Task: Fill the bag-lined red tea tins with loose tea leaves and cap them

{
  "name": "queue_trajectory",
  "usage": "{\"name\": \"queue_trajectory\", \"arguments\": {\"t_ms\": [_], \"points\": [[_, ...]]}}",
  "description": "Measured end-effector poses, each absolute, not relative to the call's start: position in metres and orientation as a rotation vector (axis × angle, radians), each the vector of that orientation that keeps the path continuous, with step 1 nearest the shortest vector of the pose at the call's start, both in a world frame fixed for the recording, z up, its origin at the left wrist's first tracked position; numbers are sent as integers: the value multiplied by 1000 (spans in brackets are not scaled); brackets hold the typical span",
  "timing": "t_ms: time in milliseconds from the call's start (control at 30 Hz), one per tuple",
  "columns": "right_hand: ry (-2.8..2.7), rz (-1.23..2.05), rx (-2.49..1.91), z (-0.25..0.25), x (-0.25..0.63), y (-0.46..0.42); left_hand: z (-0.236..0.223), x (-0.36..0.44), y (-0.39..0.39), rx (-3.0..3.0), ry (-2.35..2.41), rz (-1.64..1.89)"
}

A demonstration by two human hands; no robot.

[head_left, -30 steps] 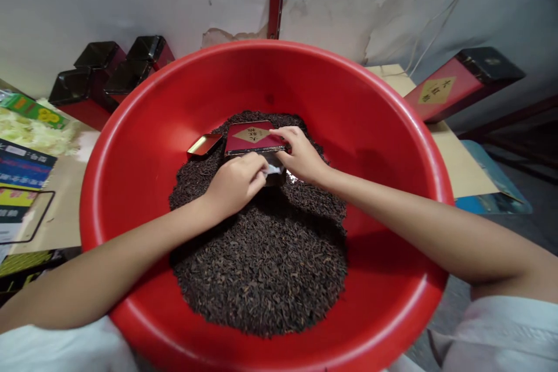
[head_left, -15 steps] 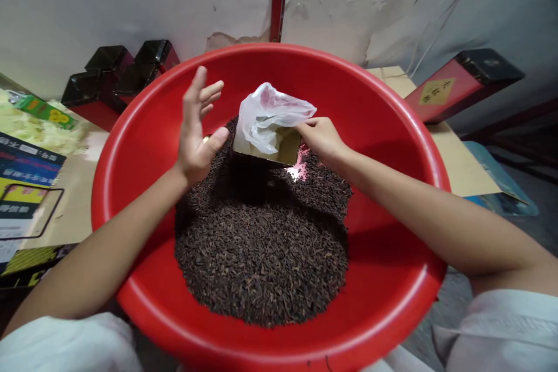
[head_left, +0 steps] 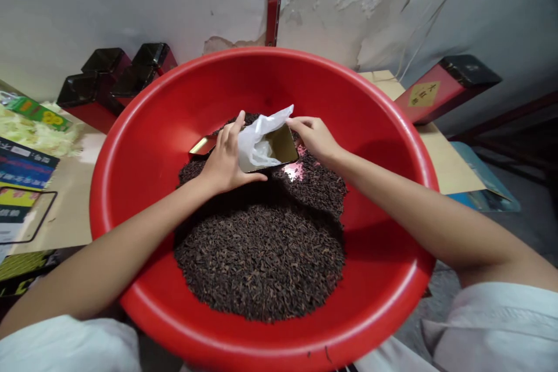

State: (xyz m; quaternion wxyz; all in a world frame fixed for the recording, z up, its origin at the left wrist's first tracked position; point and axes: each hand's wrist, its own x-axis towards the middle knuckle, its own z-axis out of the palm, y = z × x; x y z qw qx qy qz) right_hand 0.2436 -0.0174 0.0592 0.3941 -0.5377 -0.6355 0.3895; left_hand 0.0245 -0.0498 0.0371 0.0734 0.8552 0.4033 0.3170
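An open tea tin (head_left: 284, 144) with a gold inside stands over the dark loose tea leaves (head_left: 265, 261) in a large red basin (head_left: 331, 87). A translucent white plastic bag (head_left: 257, 142) sits in its mouth, sticking up above the rim. My left hand (head_left: 224, 164) is closed around the tin's left side, thumb along the front edge and fingers behind. With thumb and forefinger, my right hand (head_left: 317, 138) pinches the bag's raised corner at the tin's right. Left of my left hand, a gold-lined lid (head_left: 203, 146) rests on the tea.
Several red tins with black lids (head_left: 104, 90) stand behind the basin's left side. Another red tin (head_left: 440, 90) leans at the right on cardboard (head_left: 457, 168). A green box (head_left: 37, 111) and printed packaging (head_left: 24, 168) lie at the left. A wall rises close behind.
My left hand has gone from open in the air to a hold on the tin's left side. The bag's top has been drawn into a raised corner at my right fingers.
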Motion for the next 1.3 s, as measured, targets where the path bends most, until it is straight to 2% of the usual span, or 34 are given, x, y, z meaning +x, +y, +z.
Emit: {"name": "queue_trajectory", "arguments": {"t_ms": [100, 167, 233, 300, 600, 800, 1100, 1300], "points": [[-1751, 463, -1112, 63, 239, -37, 32, 27, -49, 2550, 1258, 1038], [-1906, 191, -780, 64, 236, -51, 30, 28, -49, 2525, 1257, 1045], [-2064, 112, -411, 63, 232, -61, 31, 29, -50, 2517, 1251, 1042], [-2144, 130, -242, 60, 229, -64, 32, 29, -51, 2534, 1227, 1024], [-2144, 234, -826, 60, 238, -42, 36, 27, -52, 2569, 1139, 1005], [-2570, 193, -580, 49, 232, -43, 31, 26, -52, 2691, 1039, 1050], [-2785, 163, -981, 60, 225, -49, 31, 30, -53, 2898, 757, 1120], [-2831, 63, -974, 84, 235, -50, 30, 30, -49, 2772, 947, 1075]]}}
